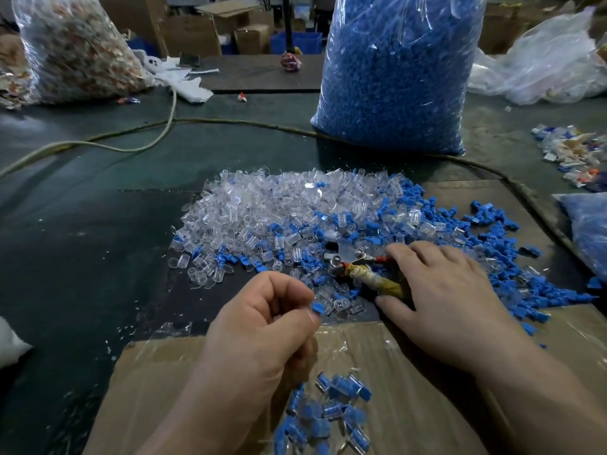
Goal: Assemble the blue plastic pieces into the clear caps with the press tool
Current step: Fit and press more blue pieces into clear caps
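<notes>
A heap of clear caps [262,205] covers the middle of the table, with loose blue pieces [486,224] spread along its right side. My left hand [266,326] pinches one small blue piece [318,308] between thumb and fingertips, just in front of the heap. My right hand [450,290] lies over the tape-wrapped handle of the press tool [371,277], fingers spread on top and thumb beneath it; the tool's metal head [341,261] sits among the caps. Several assembled blue-and-clear pieces [331,412] lie on the cardboard near me.
A tall clear bag of blue pieces [397,73] stands behind the heap. A bag of mixed parts [75,50] is at the back left. A cord [131,142] runs across the dark table. Flattened cardboard [170,382] lies under my arms. Scrap parts [571,152] lie at right.
</notes>
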### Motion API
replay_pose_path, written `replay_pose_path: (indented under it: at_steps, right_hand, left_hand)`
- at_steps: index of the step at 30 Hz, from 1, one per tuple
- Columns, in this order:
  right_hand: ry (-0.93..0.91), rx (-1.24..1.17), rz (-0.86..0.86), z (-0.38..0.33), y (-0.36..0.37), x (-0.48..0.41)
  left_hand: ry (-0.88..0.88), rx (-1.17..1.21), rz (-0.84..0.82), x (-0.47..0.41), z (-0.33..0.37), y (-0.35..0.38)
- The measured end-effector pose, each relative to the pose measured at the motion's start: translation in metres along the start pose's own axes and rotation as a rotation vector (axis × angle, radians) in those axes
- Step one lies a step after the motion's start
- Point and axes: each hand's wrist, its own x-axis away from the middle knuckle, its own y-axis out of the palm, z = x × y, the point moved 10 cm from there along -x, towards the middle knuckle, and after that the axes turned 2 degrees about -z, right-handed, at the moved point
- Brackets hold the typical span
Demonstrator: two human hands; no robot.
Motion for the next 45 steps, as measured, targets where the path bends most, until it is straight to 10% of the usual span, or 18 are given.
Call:
replay_pose_path:
  at_steps: [17,45]
  right_hand:
    - [-0.095,-0.386,0.334,-0.012,-0.06,0.034]
    - [-0.327,-0.253,0.044,-0.05,-0.04,0.041]
  left_hand:
    - [0.089,0.096,0.108,-0.003,-0.005,-0.016]
    - [0.233,-0.187,0.106,0.002,0.021,-0.016]
